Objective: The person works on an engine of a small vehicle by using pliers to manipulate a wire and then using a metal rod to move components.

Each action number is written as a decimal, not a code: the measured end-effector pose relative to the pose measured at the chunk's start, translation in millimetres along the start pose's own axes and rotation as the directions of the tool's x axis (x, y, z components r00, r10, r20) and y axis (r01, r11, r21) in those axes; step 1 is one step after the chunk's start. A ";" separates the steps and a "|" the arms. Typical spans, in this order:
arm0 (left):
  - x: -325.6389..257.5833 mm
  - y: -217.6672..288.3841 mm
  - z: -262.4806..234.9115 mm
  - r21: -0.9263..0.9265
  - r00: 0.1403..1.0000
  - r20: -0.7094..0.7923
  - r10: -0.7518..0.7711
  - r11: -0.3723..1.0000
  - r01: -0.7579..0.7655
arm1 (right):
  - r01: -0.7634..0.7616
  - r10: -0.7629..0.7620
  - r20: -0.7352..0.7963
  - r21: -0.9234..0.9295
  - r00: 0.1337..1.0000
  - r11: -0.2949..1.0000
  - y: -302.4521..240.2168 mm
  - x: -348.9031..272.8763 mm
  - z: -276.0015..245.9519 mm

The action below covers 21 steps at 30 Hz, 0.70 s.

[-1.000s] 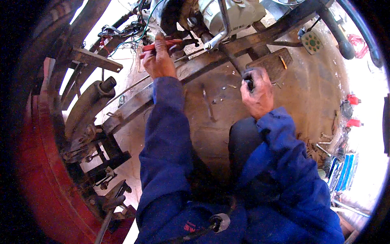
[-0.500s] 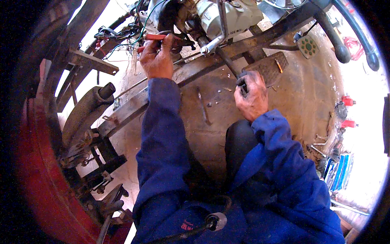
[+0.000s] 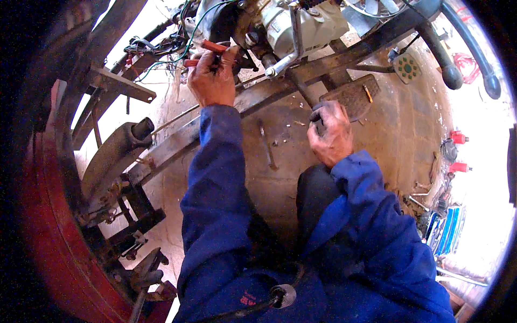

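My left hand (image 3: 211,86) is closed around red-handled pliers (image 3: 214,46), held beside the engine (image 3: 304,29) above the metal frame rail (image 3: 261,97). The jaws are hard to make out against the dark parts there. A bent metal lever (image 3: 293,54) comes down from the engine to the right of the pliers. My right hand (image 3: 332,137) is closed over my knee, near a worn brown pedal plate (image 3: 355,98). Its curled fingers are dark, and I cannot make out what, if anything, is in them.
Loose wires (image 3: 153,46) run at the upper left. A dark curved pipe (image 3: 116,148) and a red body panel (image 3: 64,231) stand left. A thin metal bar (image 3: 267,145) lies on the floor. A pedal with green dots (image 3: 406,68) is upper right; blue-and-white packs (image 3: 447,231) lie right.
My left hand has turned a little and tilted the pliers, so the handles now slant down to the right. My right hand stays closed in nearly the same place.
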<state>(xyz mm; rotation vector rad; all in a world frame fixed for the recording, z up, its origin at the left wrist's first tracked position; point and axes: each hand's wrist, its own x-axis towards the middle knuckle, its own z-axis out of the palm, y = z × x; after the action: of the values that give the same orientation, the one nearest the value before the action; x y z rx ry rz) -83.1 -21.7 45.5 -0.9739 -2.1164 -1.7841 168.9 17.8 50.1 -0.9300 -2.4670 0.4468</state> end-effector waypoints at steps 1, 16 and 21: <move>-0.3 1.6 -1.6 0.023 0.999 0.007 0.031 0.999 -0.031 | 0.006 -0.006 -0.001 -0.003 1.000 1.000 0.0 0.2 0.5; 0.3 -24.5 8.0 0.004 1.000 0.007 0.004 1.000 -0.004 | 0.360 -0.304 -0.258 0.205 0.917 0.910 -51.4 74.7 -8.8; -2.2 -11.3 7.0 0.127 0.995 -0.071 0.065 0.990 -0.055 | 0.555 -0.536 -0.195 0.056 0.821 0.830 -103.7 144.9 -2.8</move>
<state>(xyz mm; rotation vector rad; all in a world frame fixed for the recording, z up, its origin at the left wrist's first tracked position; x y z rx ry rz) -86.4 -16.5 33.5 -0.9137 -2.1012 -1.6130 19.0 42.6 143.2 -0.1713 -2.3763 0.2804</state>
